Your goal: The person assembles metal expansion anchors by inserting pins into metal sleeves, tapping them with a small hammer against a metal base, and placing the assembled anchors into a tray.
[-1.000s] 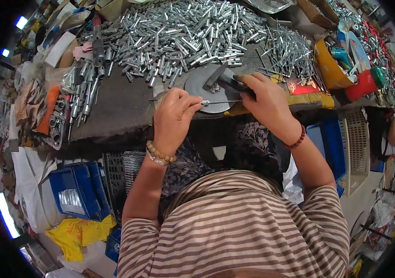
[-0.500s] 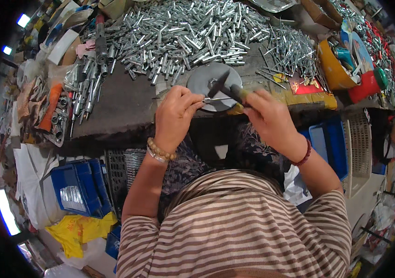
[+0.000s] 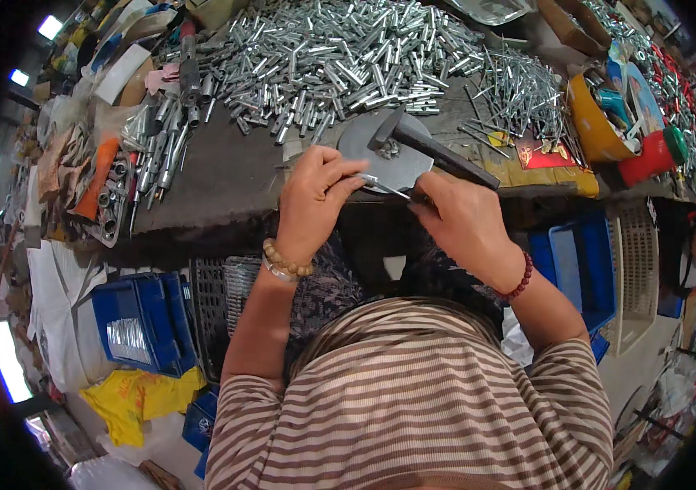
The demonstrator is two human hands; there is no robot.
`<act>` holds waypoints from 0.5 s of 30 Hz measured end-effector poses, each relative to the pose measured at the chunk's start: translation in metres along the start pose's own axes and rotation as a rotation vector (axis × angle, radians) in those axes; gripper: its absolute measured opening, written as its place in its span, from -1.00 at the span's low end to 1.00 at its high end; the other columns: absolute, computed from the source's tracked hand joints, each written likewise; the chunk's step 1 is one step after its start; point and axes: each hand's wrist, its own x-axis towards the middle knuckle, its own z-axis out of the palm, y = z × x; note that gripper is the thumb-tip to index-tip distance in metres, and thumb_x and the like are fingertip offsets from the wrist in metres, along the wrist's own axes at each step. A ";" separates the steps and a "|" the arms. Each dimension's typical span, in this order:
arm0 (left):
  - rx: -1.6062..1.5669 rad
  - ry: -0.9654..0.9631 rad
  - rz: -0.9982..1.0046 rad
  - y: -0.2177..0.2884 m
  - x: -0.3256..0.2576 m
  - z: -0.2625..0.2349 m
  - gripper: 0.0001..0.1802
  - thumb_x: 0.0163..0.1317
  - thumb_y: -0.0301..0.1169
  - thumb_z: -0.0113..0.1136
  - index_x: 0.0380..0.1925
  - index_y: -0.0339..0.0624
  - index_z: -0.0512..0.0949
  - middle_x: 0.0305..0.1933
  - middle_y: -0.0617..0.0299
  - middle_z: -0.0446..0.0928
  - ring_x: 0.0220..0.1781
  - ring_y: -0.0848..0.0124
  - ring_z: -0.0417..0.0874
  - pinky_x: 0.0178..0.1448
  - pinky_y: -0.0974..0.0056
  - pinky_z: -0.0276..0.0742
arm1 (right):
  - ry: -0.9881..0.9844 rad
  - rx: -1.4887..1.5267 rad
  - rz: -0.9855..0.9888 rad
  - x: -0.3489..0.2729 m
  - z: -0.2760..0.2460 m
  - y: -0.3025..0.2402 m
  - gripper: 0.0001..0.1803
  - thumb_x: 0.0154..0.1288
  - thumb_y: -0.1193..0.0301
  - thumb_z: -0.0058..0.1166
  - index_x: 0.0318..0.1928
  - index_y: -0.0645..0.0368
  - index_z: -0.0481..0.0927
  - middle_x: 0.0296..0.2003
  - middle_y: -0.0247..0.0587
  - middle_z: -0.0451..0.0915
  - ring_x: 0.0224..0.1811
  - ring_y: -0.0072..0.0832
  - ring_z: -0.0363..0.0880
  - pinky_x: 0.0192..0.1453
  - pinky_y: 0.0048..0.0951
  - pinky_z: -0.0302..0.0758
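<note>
Two-handed hold | left fingers [image 3: 341, 170] pinch metal tube [image 3: 371, 180], right fingers [image 3: 431, 189] pinch rod [image 3: 397, 193] | hammer [image 3: 446, 155] beyond | next move likely needs steadiness

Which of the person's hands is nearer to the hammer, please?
Right. The right hand is close by the hammer, just on the person's side of its handle; the left hand is farther off, to the left of its head.
</note>
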 end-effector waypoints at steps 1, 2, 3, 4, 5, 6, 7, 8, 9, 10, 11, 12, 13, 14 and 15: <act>0.023 0.086 0.055 0.003 0.000 0.002 -0.68 0.28 -0.55 0.39 0.04 -0.13 0.75 -0.20 0.28 0.56 -0.24 0.45 0.58 -0.16 0.37 0.48 | -0.061 0.090 0.067 -0.003 0.001 -0.003 -0.75 0.22 0.42 0.36 -0.17 0.15 0.55 -0.44 -0.09 0.65 -0.37 0.02 0.68 -0.30 -0.03 0.55; 0.046 0.172 0.109 0.006 -0.001 0.005 -0.64 0.31 -0.55 0.38 0.12 -0.12 0.72 -0.19 0.29 0.58 -0.26 0.48 0.57 -0.17 0.41 0.47 | -0.114 0.186 0.113 -0.005 0.001 -0.006 -0.76 0.28 0.41 0.33 -0.15 0.21 0.54 -0.46 -0.03 0.66 -0.41 -0.01 0.69 -0.34 -0.09 0.55; 0.049 0.175 0.107 0.009 -0.006 0.007 -0.64 0.31 -0.55 0.38 0.12 -0.12 0.72 -0.19 0.29 0.58 -0.26 0.48 0.57 -0.17 0.41 0.47 | -0.116 0.188 0.110 -0.006 -0.001 -0.010 -0.76 0.28 0.41 0.33 -0.15 0.21 0.54 -0.46 -0.03 0.66 -0.41 -0.01 0.69 -0.34 -0.09 0.55; -0.079 0.201 -0.040 0.009 -0.017 0.011 -0.59 0.37 -0.53 0.32 0.21 -0.10 0.66 -0.17 0.26 0.62 -0.28 0.46 0.60 -0.21 0.36 0.52 | -0.207 0.362 0.224 -0.006 0.000 -0.012 -0.77 0.33 0.41 0.32 -0.14 0.24 0.55 -0.47 -0.12 0.63 -0.44 -0.25 0.65 -0.36 -0.23 0.53; -0.206 0.227 -0.188 0.011 -0.025 0.015 -0.55 0.42 -0.52 0.27 0.30 -0.08 0.60 -0.15 0.22 0.67 -0.30 0.44 0.64 -0.25 0.32 0.56 | -0.299 0.536 0.340 -0.007 0.001 -0.013 -0.78 0.38 0.41 0.31 -0.12 0.26 0.56 -0.48 -0.22 0.60 -0.48 -0.49 0.60 -0.37 -0.38 0.51; -0.210 0.227 -0.190 0.019 -0.029 0.017 -0.55 0.42 -0.52 0.27 0.30 -0.08 0.60 -0.15 0.22 0.67 -0.30 0.44 0.64 -0.25 0.32 0.56 | -0.300 0.533 0.343 -0.011 0.006 -0.011 -0.78 0.38 0.41 0.31 -0.12 0.26 0.56 -0.48 -0.22 0.60 -0.48 -0.49 0.60 -0.37 -0.38 0.51; -0.355 0.161 -0.368 0.031 -0.031 0.016 -0.51 0.48 -0.48 0.22 0.39 -0.09 0.50 -0.14 0.21 0.70 -0.35 0.55 0.60 -0.32 0.45 0.52 | -0.296 0.667 0.402 -0.016 0.015 -0.009 -0.77 0.39 0.43 0.29 -0.08 0.27 0.56 -0.50 -0.22 0.56 -0.49 -0.51 0.57 -0.38 -0.38 0.50; -0.499 0.093 -0.546 0.038 -0.031 0.017 -0.47 0.54 -0.43 0.18 0.48 -0.10 0.40 -0.13 0.21 0.72 -0.41 0.66 0.57 -0.40 0.58 0.47 | -0.289 0.801 0.461 -0.021 0.020 -0.007 -0.77 0.39 0.44 0.27 -0.05 0.28 0.56 -0.52 -0.22 0.53 -0.51 -0.54 0.54 -0.39 -0.39 0.49; -0.496 0.102 -0.554 0.037 -0.035 0.020 -0.47 0.54 -0.43 0.18 0.48 -0.10 0.40 -0.13 0.21 0.72 -0.41 0.66 0.57 -0.40 0.58 0.47 | -0.302 0.804 0.457 -0.022 0.020 -0.012 -0.77 0.39 0.44 0.27 -0.05 0.28 0.56 -0.52 -0.22 0.53 -0.51 -0.54 0.54 -0.39 -0.39 0.49; -0.611 0.114 -0.557 0.033 -0.038 0.024 -0.42 0.56 -0.43 0.15 0.53 -0.10 0.30 -0.12 0.17 0.74 -0.42 0.66 0.58 -0.44 0.57 0.49 | -0.331 0.879 0.520 -0.021 0.018 -0.019 -0.76 0.41 0.45 0.27 -0.01 0.28 0.56 -0.51 -0.29 0.51 -0.49 -0.61 0.51 -0.39 -0.45 0.48; -0.725 0.126 -0.556 0.031 -0.041 0.027 -0.36 0.57 -0.42 0.12 0.58 -0.09 0.19 -0.11 0.14 0.75 -0.43 0.65 0.59 -0.48 0.55 0.50 | -0.360 0.954 0.584 -0.021 0.018 -0.023 -0.74 0.42 0.46 0.26 0.03 0.28 0.56 -0.50 -0.35 0.50 -0.47 -0.69 0.48 -0.40 -0.51 0.46; -0.793 0.130 -0.580 0.030 -0.043 0.028 -0.33 0.57 -0.43 0.12 0.59 -0.14 0.14 -0.09 0.09 0.75 -0.43 0.64 0.59 -0.45 0.55 0.52 | -0.369 0.955 0.581 -0.023 0.022 -0.025 -0.74 0.42 0.46 0.26 0.03 0.28 0.56 -0.50 -0.35 0.50 -0.47 -0.69 0.48 -0.40 -0.51 0.46; -0.790 0.140 -0.585 0.030 -0.045 0.028 -0.33 0.57 -0.43 0.12 0.59 -0.14 0.14 -0.09 0.09 0.75 -0.43 0.64 0.59 -0.45 0.55 0.52 | -0.345 0.982 0.576 -0.025 0.027 -0.026 -0.73 0.43 0.46 0.26 0.05 0.27 0.56 -0.50 -0.37 0.51 -0.47 -0.70 0.49 -0.40 -0.54 0.46; -0.820 0.157 -0.594 0.030 -0.047 0.027 -0.33 0.56 -0.42 0.13 0.58 -0.16 0.13 -0.09 0.09 0.74 -0.43 0.64 0.58 -0.45 0.55 0.52 | -0.322 1.011 0.568 -0.026 0.031 -0.029 -0.72 0.43 0.46 0.25 0.07 0.27 0.55 -0.49 -0.39 0.53 -0.47 -0.71 0.50 -0.40 -0.56 0.45; -0.847 0.186 -0.609 0.030 -0.051 0.026 -0.32 0.56 -0.42 0.14 0.58 -0.18 0.13 -0.09 0.08 0.74 -0.43 0.64 0.58 -0.44 0.55 0.51 | -0.348 1.015 0.557 -0.026 0.033 -0.033 -0.72 0.43 0.46 0.25 0.07 0.27 0.55 -0.49 -0.39 0.53 -0.47 -0.71 0.50 -0.40 -0.56 0.45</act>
